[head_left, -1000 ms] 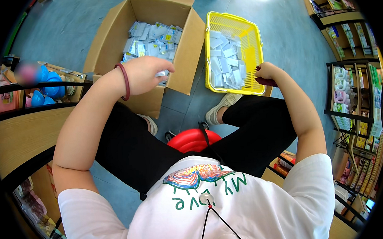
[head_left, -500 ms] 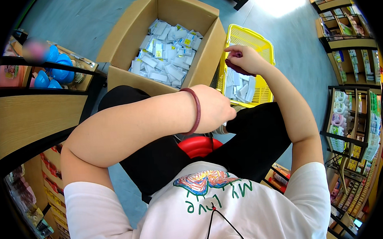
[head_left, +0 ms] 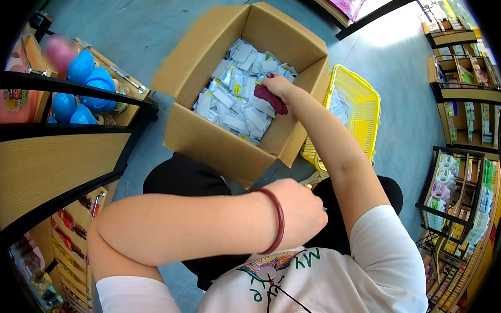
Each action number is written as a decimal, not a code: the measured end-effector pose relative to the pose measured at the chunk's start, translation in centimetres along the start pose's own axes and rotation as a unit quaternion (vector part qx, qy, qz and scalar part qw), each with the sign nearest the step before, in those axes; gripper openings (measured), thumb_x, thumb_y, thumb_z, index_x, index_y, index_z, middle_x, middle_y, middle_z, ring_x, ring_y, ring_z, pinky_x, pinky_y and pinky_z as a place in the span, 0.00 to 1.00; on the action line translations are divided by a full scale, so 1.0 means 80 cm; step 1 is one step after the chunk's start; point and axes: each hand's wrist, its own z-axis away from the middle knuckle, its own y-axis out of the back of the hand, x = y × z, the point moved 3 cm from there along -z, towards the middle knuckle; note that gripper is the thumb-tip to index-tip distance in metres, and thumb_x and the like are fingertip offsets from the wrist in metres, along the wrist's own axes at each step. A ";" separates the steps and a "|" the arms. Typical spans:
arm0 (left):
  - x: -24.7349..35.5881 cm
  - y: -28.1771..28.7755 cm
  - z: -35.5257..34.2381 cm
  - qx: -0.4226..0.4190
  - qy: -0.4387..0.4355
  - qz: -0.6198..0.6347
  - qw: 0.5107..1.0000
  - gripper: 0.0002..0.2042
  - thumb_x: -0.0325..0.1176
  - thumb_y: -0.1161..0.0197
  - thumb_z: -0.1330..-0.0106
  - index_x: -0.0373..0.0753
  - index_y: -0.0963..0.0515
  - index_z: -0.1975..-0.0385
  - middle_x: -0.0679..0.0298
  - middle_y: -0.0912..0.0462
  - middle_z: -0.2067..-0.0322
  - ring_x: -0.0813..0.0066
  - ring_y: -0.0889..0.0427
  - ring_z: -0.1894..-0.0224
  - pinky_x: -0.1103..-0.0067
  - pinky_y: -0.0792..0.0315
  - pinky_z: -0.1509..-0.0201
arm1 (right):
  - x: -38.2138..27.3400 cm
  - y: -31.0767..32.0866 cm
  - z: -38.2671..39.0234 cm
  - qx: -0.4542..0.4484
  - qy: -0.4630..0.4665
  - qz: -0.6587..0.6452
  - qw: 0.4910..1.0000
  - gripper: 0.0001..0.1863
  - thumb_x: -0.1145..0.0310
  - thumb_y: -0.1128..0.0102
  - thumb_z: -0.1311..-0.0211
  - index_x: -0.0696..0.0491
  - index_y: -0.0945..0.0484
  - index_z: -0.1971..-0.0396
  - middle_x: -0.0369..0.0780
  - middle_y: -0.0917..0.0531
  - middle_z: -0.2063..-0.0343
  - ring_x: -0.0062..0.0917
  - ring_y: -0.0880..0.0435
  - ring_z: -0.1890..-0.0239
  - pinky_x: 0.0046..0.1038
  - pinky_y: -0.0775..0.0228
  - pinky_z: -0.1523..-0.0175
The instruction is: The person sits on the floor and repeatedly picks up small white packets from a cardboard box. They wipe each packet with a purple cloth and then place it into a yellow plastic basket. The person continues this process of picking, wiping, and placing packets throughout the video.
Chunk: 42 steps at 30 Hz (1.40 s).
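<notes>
My right hand (head_left: 281, 88) reaches into the cardboard box (head_left: 216, 144), its fingers closed on a crumpled maroon cloth (head_left: 271, 101). The cloth hangs just over a heap of flat white plastic tags (head_left: 231, 104), some with yellow patches. Whether it touches them I cannot tell. Close to my shirt, my left hand (head_left: 296, 210) is curled closed with its back turned up; anything inside those fingers is hidden. A yellow plastic basket (head_left: 373, 117) stands against the box's right side, with more white tags (head_left: 339, 108) in it, partly behind my right forearm.
Shelves with blue bowl-like items (head_left: 99, 87) stand close on the left. Stocked shelf units (head_left: 458, 186) line the right side. At the top, a low shelf holds a pink package (head_left: 344, 0). The box's left flap (head_left: 190, 50) sticks outward.
My right hand has moved left with the maroon cloth, from above the yellow basket into the box. My left hand has come closer to my body. The view has shifted.
</notes>
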 end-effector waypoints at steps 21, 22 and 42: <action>-0.019 0.006 0.055 -0.009 0.054 0.029 0.998 0.13 0.30 0.46 0.44 0.31 0.30 0.60 0.56 0.22 0.71 0.64 0.20 0.70 0.74 0.26 0.68 | 0.025 -0.036 -0.059 0.126 -0.009 0.424 0.897 0.15 0.59 0.51 0.39 0.51 0.21 0.60 0.43 0.20 0.56 0.36 0.21 0.52 0.34 0.27 0.52; -0.020 0.007 0.054 -0.016 0.049 0.032 0.998 0.13 0.30 0.45 0.44 0.33 0.30 0.61 0.55 0.22 0.70 0.63 0.20 0.68 0.74 0.26 0.66 | 0.025 -0.041 -0.056 0.127 0.008 0.431 0.893 0.14 0.61 0.50 0.40 0.50 0.20 0.62 0.42 0.19 0.58 0.35 0.20 0.54 0.34 0.27 0.52; -0.036 0.005 0.042 -0.030 0.122 0.011 0.992 0.10 0.29 0.47 0.40 0.31 0.29 0.62 0.48 0.21 0.66 0.55 0.20 0.60 0.69 0.26 0.56 | 0.020 -0.108 0.046 -0.009 0.180 0.476 0.861 0.13 0.65 0.41 0.53 0.49 0.21 0.64 0.42 0.18 0.63 0.34 0.19 0.58 0.33 0.27 0.55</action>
